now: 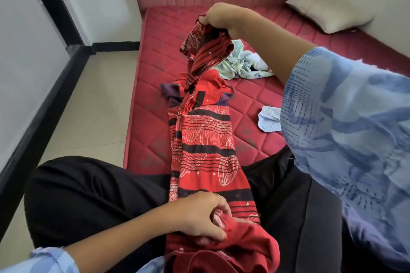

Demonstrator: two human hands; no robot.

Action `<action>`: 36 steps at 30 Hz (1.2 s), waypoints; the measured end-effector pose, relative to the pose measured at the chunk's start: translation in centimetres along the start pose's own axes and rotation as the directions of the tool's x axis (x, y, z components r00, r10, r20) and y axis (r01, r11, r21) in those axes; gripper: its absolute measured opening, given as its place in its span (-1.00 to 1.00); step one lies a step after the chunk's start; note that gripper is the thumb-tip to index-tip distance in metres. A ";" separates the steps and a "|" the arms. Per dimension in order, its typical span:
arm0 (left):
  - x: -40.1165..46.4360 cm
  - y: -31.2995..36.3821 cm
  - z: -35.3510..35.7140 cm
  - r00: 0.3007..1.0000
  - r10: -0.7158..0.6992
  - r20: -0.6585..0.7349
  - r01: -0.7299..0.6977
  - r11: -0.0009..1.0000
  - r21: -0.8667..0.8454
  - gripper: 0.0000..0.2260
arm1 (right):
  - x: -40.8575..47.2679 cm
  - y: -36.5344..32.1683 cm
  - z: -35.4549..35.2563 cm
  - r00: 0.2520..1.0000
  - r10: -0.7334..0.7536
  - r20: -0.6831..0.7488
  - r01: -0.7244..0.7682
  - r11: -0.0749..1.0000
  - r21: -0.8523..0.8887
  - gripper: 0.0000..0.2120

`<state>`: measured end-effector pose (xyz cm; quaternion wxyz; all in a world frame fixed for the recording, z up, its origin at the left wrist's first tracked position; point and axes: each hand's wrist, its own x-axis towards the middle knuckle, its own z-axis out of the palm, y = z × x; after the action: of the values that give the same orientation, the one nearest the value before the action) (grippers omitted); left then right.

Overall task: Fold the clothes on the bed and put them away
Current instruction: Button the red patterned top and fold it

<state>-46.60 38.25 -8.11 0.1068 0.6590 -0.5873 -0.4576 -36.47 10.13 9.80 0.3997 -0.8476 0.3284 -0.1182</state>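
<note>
So the red quilted mattress (153, 86) fills most of the view, with the person sitting on its near edge in black trousers (88, 195). A long red patterned garment (206, 153) runs from their lap out across the bed. Beyond the raised fingers there's a crumpled pale green cloth (241, 64), a cream pillow (328, 11) further off to the right, and a small light blue piece (269, 118) below the right forearm. 2 hands on the garment: right hand (224, 17) has fingers clamped on its far end, lifting it up; left hand (199, 217) has fingers curled round the bunched near end on the lap.
</note>
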 end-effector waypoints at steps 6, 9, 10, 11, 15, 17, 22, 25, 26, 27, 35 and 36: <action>-2.6 0.9 -3.8 0.818 0.096 0.566 -0.151 0.987 0.050 -0.70 | 0.0 0.5 -0.4 1.000 0.025 -0.005 -0.024 0.998 0.053 -0.79; -1.3 0.8 -6.5 0.939 0.042 0.341 -0.109 0.978 0.179 -0.70 | 0.0 0.1 -0.7 1.000 0.016 -0.022 -0.013 0.992 0.125 -0.80; -0.3 0.4 -7.8 0.982 0.039 0.185 -0.078 0.975 0.206 -0.70 | -0.1 -0.1 -0.7 1.000 0.007 -0.026 -0.003 0.989 0.145 -0.81; 0.7 -0.1 -9.4 0.999 0.032 -0.005 -0.030 0.984 0.177 -0.72 | -0.1 -0.3 -0.7 1.000 -0.005 -0.024 0.009 0.987 0.158 -0.81; 3.5 -1.6 -16.6 0.744 -0.242 -0.623 -0.067 0.900 -0.430 -0.63 | -0.5 -0.7 0.1 0.998 -0.049 0.028 0.043 0.985 0.167 -0.81; 3.8 -1.6 -20.1 0.615 -0.263 -0.743 -0.244 0.833 -0.496 -0.34 | -0.6 -0.5 1.1 0.995 -0.084 0.049 0.078 0.991 0.107 -0.76; 3.2 -0.5 -23.7 0.768 -0.180 -0.614 -0.372 0.655 -0.657 0.01 | 0.2 0.8 4.6 0.975 -0.016 0.220 -0.039 0.970 0.241 -0.69; 4.2 -1.8 -24.9 0.809 -0.272 -0.521 -0.404 0.386 -0.829 -0.26 | 0.1 1.4 6.5 0.878 -0.053 0.476 -0.141 0.921 0.363 -0.46; 4.7 -2.7 -25.0 0.803 -0.324 -0.501 -0.411 0.308 -0.858 -0.33 | 0.0 1.8 7.2 0.838 -0.085 0.538 -0.137 0.923 0.360 -0.45; 5.0 -3.4 -24.9 0.794 -0.385 -0.471 -0.399 0.255 -0.881 -0.45 | -0.3 2.2 7.9 0.808 -0.106 0.579 -0.130 0.928 0.350 -0.47; 4.2 -7.9 -26.6 0.678 -0.607 -0.414 -0.285 0.302 -0.910 -0.82 | 4.0 11.4 9.4 0.977 0.165 0.137 -0.206 0.900 0.383 -0.79; 3.4 -8.2 -27.4 0.668 -0.593 -0.450 -0.313 0.324 -0.893 -0.82 | 5.2 13.6 9.3 0.971 0.228 0.075 -0.240 0.931 0.275 -0.79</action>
<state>-21.43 26.73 0.00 0.6408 0.6462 -0.0483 -0.4117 -34.56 6.00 -6.90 0.5342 -0.7392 0.3984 -0.0977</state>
